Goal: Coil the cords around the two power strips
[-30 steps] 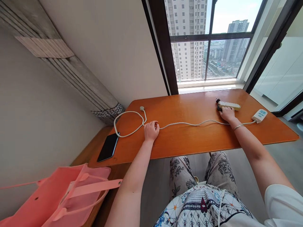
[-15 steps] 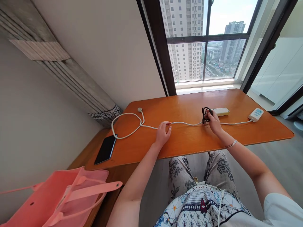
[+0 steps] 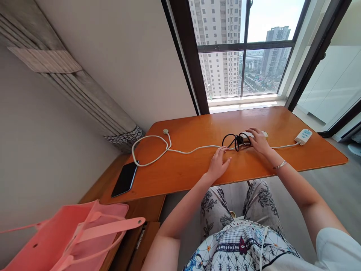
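A coiled black cable [image 3: 237, 140] lies across the white cord [image 3: 194, 149] on the orange-brown table [image 3: 175, 173]. My left hand [image 3: 219, 164] rests beside the cord, just below the black coil, fingers apart. My right hand [image 3: 258, 141] reaches over a white box-shaped object [image 3: 263, 134] at the right of the coil, its fingers spread. Part of that object is hidden under the hand. The white cord runs from a round plug [image 3: 166, 131], through a loop at the left, to a white socket block [image 3: 304, 136] at the right.
A dark phone or tablet [image 3: 125, 179] lies at the table's left corner, next to the cord loop. A pink bag [image 3: 70, 233] stands at the lower left. Beyond the table's far edge is a window [image 3: 242, 71]; a gathered curtain [image 3: 93, 101] hangs at the left.
My left hand has moved right along the cord. My right hand has let go of the black cable, which now lies spread out wider on the table, and the white box-shaped object sits slightly further left.
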{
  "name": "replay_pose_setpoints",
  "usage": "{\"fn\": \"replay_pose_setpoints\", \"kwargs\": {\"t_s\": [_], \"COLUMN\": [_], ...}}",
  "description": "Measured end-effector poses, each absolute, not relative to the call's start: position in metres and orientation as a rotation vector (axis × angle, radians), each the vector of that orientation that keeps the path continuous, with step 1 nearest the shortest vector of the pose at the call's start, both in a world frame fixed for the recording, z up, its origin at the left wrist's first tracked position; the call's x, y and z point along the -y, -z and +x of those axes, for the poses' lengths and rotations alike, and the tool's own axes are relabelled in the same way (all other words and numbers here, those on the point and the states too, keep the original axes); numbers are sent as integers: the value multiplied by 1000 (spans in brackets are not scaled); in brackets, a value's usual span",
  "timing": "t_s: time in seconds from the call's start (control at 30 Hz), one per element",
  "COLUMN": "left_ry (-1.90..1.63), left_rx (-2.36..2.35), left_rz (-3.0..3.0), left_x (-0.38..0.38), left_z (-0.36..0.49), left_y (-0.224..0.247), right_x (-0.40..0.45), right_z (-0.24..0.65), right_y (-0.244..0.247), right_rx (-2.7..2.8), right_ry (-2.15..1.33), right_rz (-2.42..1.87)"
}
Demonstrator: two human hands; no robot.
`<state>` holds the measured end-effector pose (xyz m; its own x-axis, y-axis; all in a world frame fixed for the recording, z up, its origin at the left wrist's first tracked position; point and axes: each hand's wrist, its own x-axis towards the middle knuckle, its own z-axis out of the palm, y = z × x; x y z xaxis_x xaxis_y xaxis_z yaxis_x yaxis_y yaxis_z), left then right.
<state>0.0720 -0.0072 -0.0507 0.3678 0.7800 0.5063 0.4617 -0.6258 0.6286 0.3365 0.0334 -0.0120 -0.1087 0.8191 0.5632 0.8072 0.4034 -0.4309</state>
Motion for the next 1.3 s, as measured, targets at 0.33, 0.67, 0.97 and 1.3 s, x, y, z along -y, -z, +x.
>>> {"fn": "replay_pose_setpoints", "kwargs": {"t_s": [0.33,0.67,0.97,1.3], "left_ry": [-1249,-1326,-1150,-973], "left_rx": [-990,-976,-966,-1050], "left_rz": [2210,2334,2405,2197], "left_x": [15,2,12,25], "left_z": [102,115,122,134], "left_y": [42,8,13,13], "right_x": [-65,-66,-30,-19], "right_z": [361,356,334,321], "right_y": [32,24,20,13], "right_rx": [2153,2152,1865,1849], "right_ry": [-88,50,184,203], "right_rz": [-1825,-1797,-1671,-1606]}}
